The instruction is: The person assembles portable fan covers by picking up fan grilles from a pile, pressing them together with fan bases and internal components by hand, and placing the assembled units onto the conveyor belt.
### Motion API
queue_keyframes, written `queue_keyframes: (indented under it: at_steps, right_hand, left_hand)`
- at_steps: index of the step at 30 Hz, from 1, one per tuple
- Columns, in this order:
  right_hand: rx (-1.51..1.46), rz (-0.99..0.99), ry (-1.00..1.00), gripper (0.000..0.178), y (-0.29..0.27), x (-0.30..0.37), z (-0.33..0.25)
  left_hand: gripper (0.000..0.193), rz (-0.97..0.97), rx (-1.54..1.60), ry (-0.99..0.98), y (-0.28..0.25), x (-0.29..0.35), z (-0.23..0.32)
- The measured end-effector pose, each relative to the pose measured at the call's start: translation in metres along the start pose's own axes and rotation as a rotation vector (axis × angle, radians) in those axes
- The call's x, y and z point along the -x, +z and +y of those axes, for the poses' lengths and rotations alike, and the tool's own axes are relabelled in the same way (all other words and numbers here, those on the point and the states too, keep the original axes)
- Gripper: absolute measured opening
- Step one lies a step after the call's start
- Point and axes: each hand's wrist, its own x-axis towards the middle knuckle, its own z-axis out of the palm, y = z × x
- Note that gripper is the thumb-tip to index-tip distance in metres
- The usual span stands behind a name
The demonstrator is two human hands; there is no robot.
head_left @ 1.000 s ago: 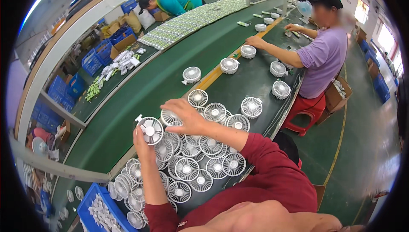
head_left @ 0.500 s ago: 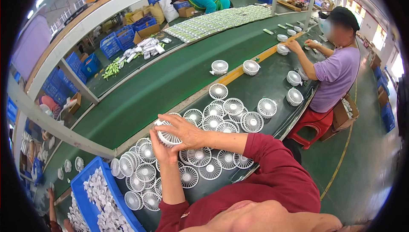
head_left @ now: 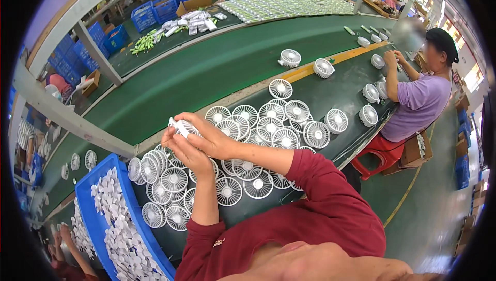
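- White fan head (head_left: 181, 127): held up beyond the blue bin (head_left: 135, 208), to its right.
- Left hand (head_left: 190, 154): grip closed round the fan head's near side.
- Right hand (head_left: 211, 137): grip clasped over it too.
- Round white grilles (head_left: 228, 191): heaped on the table (head_left: 336, 95), right of the bin.
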Motion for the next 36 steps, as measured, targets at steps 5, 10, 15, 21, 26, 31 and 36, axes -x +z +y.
queue_keyframes:
  at_steps: [5, 10, 15, 21, 26, 31, 36]
  right_hand:
    - [-0.096, -0.077, 0.312, 0.049, -0.034, -0.012, 0.046]
    - [0.516, 0.316, 0.314, 0.062, -0.130, -0.023, 0.133]
    - [0.895, 0.321, 0.392, 0.058, -0.222, 0.025, 0.174]
    - [0.942, 0.405, 0.565, 0.041, -0.305, 0.087, 0.148]
    - [1.046, 0.552, 0.729, 0.045, -0.384, 0.141, 0.147]
    - [1.181, 0.515, 0.756, 0.048, -0.400, 0.155, 0.105]
    - [0.935, 0.419, 0.674, 0.045, -0.348, 0.197, 0.014]
  left_hand:
    - [0.042, -0.293, 0.065, -0.289, 0.004, 0.001, -0.029]
    - [0.044, -0.754, -0.370, -0.180, 0.002, 0.010, -0.036]
    - [0.034, -0.796, -0.414, -0.111, 0.003, 0.007, -0.026]
    - [0.030, -0.808, -0.451, -0.108, -0.001, 0.008, -0.028]
    - [0.027, -0.821, -0.432, -0.120, 0.005, 0.009, -0.026]
    - [0.029, -0.794, -0.442, -0.129, 0.001, 0.008, -0.029]
    - [0.028, -0.813, -0.415, -0.167, 0.007, 0.006, -0.028]
